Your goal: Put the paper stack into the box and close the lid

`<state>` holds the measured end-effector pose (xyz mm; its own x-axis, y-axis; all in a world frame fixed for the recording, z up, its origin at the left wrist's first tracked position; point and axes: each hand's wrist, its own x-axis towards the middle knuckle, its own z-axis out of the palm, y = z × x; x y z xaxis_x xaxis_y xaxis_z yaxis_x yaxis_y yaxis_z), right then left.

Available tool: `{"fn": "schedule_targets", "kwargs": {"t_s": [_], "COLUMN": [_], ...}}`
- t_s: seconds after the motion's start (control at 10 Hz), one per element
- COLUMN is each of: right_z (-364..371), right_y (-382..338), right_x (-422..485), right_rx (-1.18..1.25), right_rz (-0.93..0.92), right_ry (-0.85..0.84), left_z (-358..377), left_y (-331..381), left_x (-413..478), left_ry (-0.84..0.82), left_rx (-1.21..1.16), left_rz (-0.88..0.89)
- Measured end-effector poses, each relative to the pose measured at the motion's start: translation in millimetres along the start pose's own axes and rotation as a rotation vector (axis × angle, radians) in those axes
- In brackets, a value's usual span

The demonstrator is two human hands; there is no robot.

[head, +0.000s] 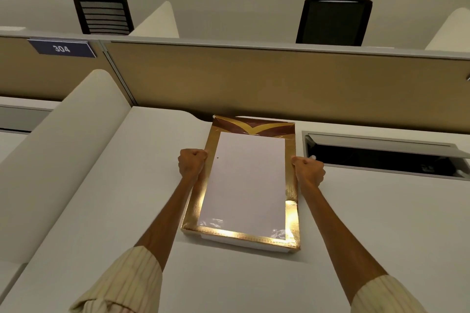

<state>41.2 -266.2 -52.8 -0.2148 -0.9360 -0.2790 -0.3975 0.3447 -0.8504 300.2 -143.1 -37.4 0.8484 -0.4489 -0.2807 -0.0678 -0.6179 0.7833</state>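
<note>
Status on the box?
Left hand and right hand fisted against gold box sides. Paper stack visible inside. Nothing in the way.

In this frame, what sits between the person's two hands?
In the head view, the gold box fills the stretch between the left hand and right hand, a white paper stack showing in its middle. Each fist is closed at a side edge.

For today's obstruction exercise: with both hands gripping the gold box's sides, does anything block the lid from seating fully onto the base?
Nothing visible does. The left hand and right hand clasp the long sides of the gold lid, whose clear window shows the paper stack lying flat inside. The white base peeks out below the near edge.
</note>
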Motion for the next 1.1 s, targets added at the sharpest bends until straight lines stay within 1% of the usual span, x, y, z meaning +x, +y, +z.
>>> {"fn": "schedule_targets", "kwargs": {"t_s": [0.1,0.2,0.3,0.4,0.6,0.7,0.8,0.9,1.0,1.1], "right_z": [-0.5,0.0,4.6,11.4,18.5,21.2,22.6,17.2,7.9,-1.4], "right_y": [-1.4,-7.2,-22.0,-35.4,-39.0,-41.1,-42.6,-48.4,-49.5,-47.7], "right_x": [5.9,14.8,26.0,38.4,47.7,46.7,47.4,42.5,40.2,33.7], "right_rx": [-0.025,-0.036,-0.022,-0.076,-0.179,-0.236,-0.286,-0.335,-0.428,-0.377], "right_rz": [0.026,-0.001,-0.026,0.009,0.037,0.042,0.015,-0.031,-0.107,-0.233], "right_ry": [-0.013,-0.035,-0.048,-0.037,0.043,0.071,0.090,0.057,0.000,-0.057], "left_z": [-3.7,-4.9,-1.1,3.9,9.3,9.3,11.6,11.9,13.3,20.1], "left_y": [3.4,4.6,16.2,32.7,40.9,44.3,49.0,54.3,54.1,53.0], "left_x": [9.6,18.8,23.7,25.8,42.3,45.2,42.6,29.5,14.4,-5.1], "left_ry": [-0.043,-0.077,-0.073,-0.034,-0.027,0.005,0.045,0.103,0.128,0.149], "left_rx": [0.016,-0.013,0.044,0.147,0.158,0.220,0.306,0.416,0.506,0.488], "left_rz": [-0.045,-0.047,-0.030,-0.068,-0.124,-0.152,-0.132,-0.017,0.086,0.181]}}
